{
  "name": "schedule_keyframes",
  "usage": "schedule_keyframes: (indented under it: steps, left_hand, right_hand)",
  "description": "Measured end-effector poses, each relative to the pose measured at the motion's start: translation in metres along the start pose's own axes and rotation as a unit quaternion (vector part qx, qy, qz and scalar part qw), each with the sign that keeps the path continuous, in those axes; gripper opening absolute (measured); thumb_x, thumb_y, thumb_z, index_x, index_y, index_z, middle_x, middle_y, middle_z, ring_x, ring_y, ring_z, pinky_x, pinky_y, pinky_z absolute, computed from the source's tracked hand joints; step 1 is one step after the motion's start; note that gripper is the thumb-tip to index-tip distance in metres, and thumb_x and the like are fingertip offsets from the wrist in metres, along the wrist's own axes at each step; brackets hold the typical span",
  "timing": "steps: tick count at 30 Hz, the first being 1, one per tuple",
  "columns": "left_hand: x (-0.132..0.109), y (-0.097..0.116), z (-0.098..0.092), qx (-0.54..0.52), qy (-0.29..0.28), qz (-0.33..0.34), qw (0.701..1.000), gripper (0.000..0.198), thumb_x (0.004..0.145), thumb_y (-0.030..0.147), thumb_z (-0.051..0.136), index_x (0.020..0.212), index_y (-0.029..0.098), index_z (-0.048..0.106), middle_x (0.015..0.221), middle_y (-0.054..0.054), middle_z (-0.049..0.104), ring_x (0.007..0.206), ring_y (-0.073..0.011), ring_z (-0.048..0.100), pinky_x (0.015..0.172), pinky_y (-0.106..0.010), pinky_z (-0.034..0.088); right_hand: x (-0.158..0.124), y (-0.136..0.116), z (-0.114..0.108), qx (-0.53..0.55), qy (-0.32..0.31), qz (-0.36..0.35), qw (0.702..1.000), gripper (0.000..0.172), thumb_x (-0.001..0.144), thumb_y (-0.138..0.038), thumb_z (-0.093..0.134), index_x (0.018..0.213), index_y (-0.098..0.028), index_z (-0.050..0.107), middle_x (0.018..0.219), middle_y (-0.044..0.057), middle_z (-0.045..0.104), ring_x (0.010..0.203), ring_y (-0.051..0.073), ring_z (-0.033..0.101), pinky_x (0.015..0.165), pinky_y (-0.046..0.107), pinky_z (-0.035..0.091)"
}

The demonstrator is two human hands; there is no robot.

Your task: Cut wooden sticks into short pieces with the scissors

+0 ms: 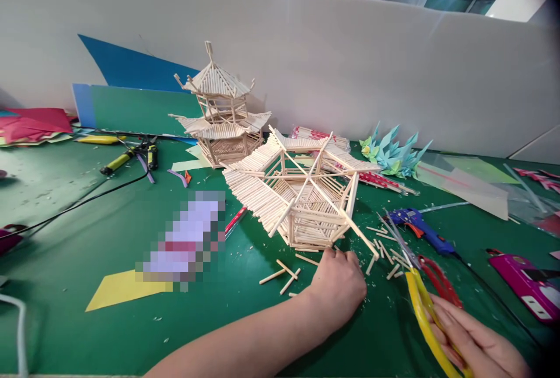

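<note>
My left hand is closed, knuckles up, on the green table at the front edge of an unfinished stick-built pavilion. Its fingertips are hidden, so what they pinch cannot be made out. In my right hand is a pair of scissors with yellow handles, blades pointing away toward the cut sticks. Red handles lie right behind it. Several short wooden sticks are scattered left of my left hand, and more cut pieces lie to its right.
A finished two-tiered stick pagoda stands behind. To the right are a blue glue gun, a magenta power strip and folded blue paper. Pliers, yellow paper and a black cable lie left. A white partition rises behind.
</note>
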State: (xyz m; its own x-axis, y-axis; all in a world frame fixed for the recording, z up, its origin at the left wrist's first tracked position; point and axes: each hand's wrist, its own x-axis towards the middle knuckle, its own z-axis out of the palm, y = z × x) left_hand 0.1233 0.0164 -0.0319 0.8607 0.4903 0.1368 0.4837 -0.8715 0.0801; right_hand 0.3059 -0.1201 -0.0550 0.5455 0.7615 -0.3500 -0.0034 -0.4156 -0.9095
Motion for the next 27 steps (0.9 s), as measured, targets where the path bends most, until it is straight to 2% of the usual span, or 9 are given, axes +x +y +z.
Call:
schedule_keyframes:
  steps: [3,6,10,13,15,17,19,23,27]
  left_hand:
    - [0.001,0.002,0.001,0.010,-0.005,0.009,1.000,0.014,0.078,0.008,0.052,0.074,0.006,0.065,0.069,-0.011,0.061,0.061,-0.0230,0.059,0.050,-0.034,0.043]
    - [-0.006,0.002,-0.002,0.015,-0.001,0.018,1.000,0.014,0.079,0.011,0.053,0.073,0.009,0.065,0.071,-0.009,0.061,0.063,-0.0222,0.058,0.050,-0.033,0.042]
    - [-0.016,-0.005,-0.008,0.019,0.011,0.019,1.000,0.012,0.079,0.013,0.054,0.071,0.012,0.063,0.073,-0.008,0.060,0.067,-0.0223,0.056,0.053,-0.033,0.041]
    - [-0.024,-0.012,-0.012,0.019,0.019,0.019,0.999,0.012,0.078,0.013,0.054,0.068,0.012,0.061,0.071,-0.007,0.058,0.067,-0.0214,0.054,0.054,-0.032,0.040]
    - [-0.032,-0.017,-0.015,0.015,0.030,0.023,0.999,0.014,0.080,0.014,0.052,0.068,0.013,0.059,0.071,-0.006,0.057,0.067,-0.0201,0.052,0.055,-0.032,0.040]
    - [-0.043,-0.022,-0.017,0.009,0.044,0.015,0.999,0.017,0.084,0.016,0.047,0.069,0.015,0.056,0.073,-0.006,0.056,0.068,-0.0190,0.050,0.060,-0.033,0.041]
    - [-0.055,-0.030,-0.018,0.001,0.056,-0.014,0.998,0.019,0.086,0.016,0.044,0.071,0.016,0.055,0.075,-0.005,0.056,0.071,-0.0191,0.050,0.066,-0.034,0.042]
    - [-0.078,-0.051,-0.021,-0.015,0.068,-0.094,0.993,0.020,0.084,0.015,0.044,0.069,0.016,0.056,0.075,-0.006,0.058,0.074,-0.0208,0.052,0.070,-0.038,0.044]
    - [-0.089,-0.068,-0.025,-0.039,0.079,-0.164,0.983,0.025,0.084,0.014,0.040,0.068,0.015,0.060,0.077,-0.010,0.061,0.074,-0.0225,0.056,0.068,-0.041,0.045]
  right_hand:
    - [0.021,0.002,-0.004,-0.117,0.038,-0.053,0.991,0.041,0.071,-0.050,0.061,0.099,-0.022,0.068,0.094,0.005,0.072,0.085,0.023,0.067,0.066,0.022,0.056]
    - [0.039,0.000,0.001,-0.237,0.068,-0.139,0.959,0.037,0.075,-0.047,0.053,0.097,-0.022,0.068,0.086,0.006,0.074,0.075,0.023,0.069,0.060,0.024,0.057]
    - [0.053,-0.005,0.005,-0.359,0.080,-0.264,0.892,0.032,0.079,-0.042,0.046,0.092,-0.022,0.068,0.084,0.007,0.073,0.069,0.023,0.069,0.054,0.027,0.056]
    - [0.052,-0.010,0.006,-0.452,0.110,-0.313,0.828,0.037,0.080,-0.045,0.040,0.094,-0.020,0.065,0.098,0.011,0.066,0.081,0.027,0.065,0.062,0.035,0.055]
    - [0.045,-0.015,0.013,-0.471,0.139,-0.349,0.798,0.038,0.081,-0.047,0.039,0.095,-0.020,0.062,0.100,0.012,0.062,0.087,0.029,0.062,0.068,0.040,0.052]
    - [0.036,-0.024,0.030,-0.437,0.136,-0.390,0.799,0.035,0.083,-0.046,0.040,0.097,-0.020,0.059,0.099,0.012,0.061,0.088,0.028,0.060,0.072,0.039,0.050]
    - [0.028,-0.034,0.054,-0.389,0.057,-0.405,0.825,0.031,0.085,-0.042,0.042,0.102,-0.019,0.054,0.099,0.011,0.060,0.088,0.024,0.060,0.075,0.035,0.050]
    - [0.028,-0.051,0.100,-0.367,-0.050,-0.370,0.852,0.031,0.085,-0.043,0.043,0.106,-0.020,0.049,0.085,0.007,0.060,0.077,0.021,0.060,0.064,0.031,0.050]
    - [0.044,-0.054,0.119,-0.366,-0.090,-0.318,0.870,0.029,0.083,-0.045,0.046,0.098,-0.021,0.044,0.075,0.002,0.059,0.063,0.017,0.059,0.062,0.031,0.049]
